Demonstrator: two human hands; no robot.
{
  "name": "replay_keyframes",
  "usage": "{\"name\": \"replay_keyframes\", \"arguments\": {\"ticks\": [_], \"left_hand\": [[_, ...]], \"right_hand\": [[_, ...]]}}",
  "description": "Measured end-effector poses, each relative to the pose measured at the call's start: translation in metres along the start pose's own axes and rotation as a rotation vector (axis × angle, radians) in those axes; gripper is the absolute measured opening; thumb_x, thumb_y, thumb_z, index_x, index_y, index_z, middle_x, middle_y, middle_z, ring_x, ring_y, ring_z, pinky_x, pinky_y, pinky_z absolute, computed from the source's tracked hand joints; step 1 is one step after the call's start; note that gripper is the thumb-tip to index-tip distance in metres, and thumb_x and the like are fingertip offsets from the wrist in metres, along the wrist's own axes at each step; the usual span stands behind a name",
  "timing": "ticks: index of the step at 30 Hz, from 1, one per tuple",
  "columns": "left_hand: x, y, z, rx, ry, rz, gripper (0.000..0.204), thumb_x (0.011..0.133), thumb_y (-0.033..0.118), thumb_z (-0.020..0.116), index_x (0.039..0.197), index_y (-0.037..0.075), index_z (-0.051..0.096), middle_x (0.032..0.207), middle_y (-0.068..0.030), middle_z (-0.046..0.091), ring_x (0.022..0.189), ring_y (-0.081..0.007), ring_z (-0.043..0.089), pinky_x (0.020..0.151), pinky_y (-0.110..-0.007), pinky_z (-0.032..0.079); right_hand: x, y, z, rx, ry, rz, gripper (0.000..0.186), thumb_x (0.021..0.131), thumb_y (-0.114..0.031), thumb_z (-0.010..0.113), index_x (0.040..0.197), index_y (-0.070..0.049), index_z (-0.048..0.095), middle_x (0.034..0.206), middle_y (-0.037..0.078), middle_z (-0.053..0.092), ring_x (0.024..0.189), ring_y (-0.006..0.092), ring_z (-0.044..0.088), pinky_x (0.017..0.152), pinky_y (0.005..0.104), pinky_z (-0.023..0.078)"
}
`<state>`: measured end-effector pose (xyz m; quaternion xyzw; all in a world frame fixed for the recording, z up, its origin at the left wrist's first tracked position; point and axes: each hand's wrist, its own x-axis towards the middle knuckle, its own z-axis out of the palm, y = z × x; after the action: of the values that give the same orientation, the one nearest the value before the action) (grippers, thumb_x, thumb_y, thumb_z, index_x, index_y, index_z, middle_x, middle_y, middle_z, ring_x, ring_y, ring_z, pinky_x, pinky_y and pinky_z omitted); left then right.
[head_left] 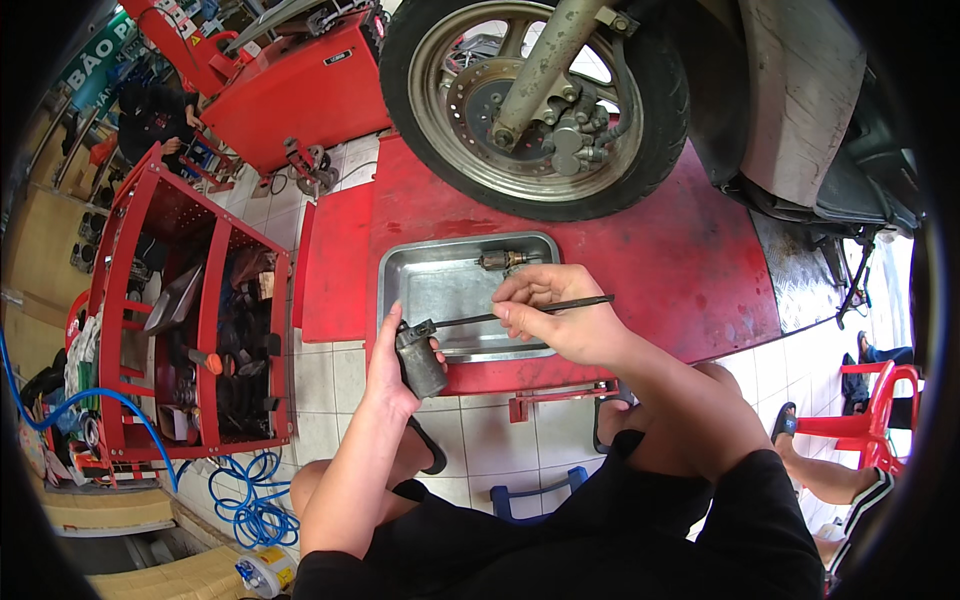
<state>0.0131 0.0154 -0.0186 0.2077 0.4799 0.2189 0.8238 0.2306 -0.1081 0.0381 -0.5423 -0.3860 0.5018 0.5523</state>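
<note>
My left hand (384,372) is closed round a grey metal motor housing (424,372), a short cylinder held tilted near the tray's front left corner. Between the fingers and thumb of my right hand (565,315) is a thin dark rod-like tool (465,320). Its left end meets the top of the housing, while the other end sticks out past my hand. Below my hands lies a shallow metal tray (430,275). A motor armature (505,260) with a coppery part rests in it at the far right.
The tray sits on a red lift platform (690,270), under a motorbike's front wheel (410,130). A red tool trolley (215,320) stands at left, near a coiled blue hose (250,500). Someone in dark clothes (150,120) is at far left. At right is a red plastic chair (870,420).
</note>
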Motion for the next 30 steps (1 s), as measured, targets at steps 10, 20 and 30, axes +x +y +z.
{"name": "replay_keyframes", "arguments": {"ticks": [10, 20, 30], "left_hand": [[0.006, 0.007, -0.023, 0.063, 0.093, 0.065, 0.052, 0.090, 0.062, 0.064, 0.094, 0.010, 0.063, 0.068, -0.0070, 0.062, 0.057, -0.0214, 0.062, 0.053, -0.036, 0.052], [0.013, 0.011, -0.049, 0.087, 0.179, 0.144, 0.057, 0.085, 0.064, 0.069, 0.089, 0.008, 0.063, 0.067, -0.0068, 0.062, 0.055, -0.0205, 0.063, 0.051, -0.035, 0.054], [0.019, 0.013, -0.069, 0.096, 0.241, 0.148, 0.058, 0.085, 0.067, 0.067, 0.086, 0.009, 0.063, 0.066, -0.0058, 0.061, 0.054, -0.0208, 0.063, 0.049, -0.035, 0.054]], "right_hand": [[0.037, 0.037, 0.011, -0.023, -0.138, 0.022, 0.018, 0.084, 0.004, 0.071, 0.102, 0.002, 0.069, 0.093, 0.010, 0.072, 0.085, 0.0147, 0.070, 0.073, 0.0285, 0.057], [0.062, 0.061, 0.035, 0.226, -0.186, 0.196, 0.036, 0.102, -0.030, 0.058, 0.110, 0.005, 0.067, 0.089, 0.013, 0.068, 0.075, 0.0167, 0.067, 0.068, 0.0300, 0.056], [0.066, 0.070, 0.046, 0.202, -0.226, 0.194, 0.023, 0.098, -0.017, 0.060, 0.110, 0.002, 0.067, 0.093, 0.007, 0.065, 0.082, 0.0128, 0.061, 0.073, 0.0277, 0.053]]}}
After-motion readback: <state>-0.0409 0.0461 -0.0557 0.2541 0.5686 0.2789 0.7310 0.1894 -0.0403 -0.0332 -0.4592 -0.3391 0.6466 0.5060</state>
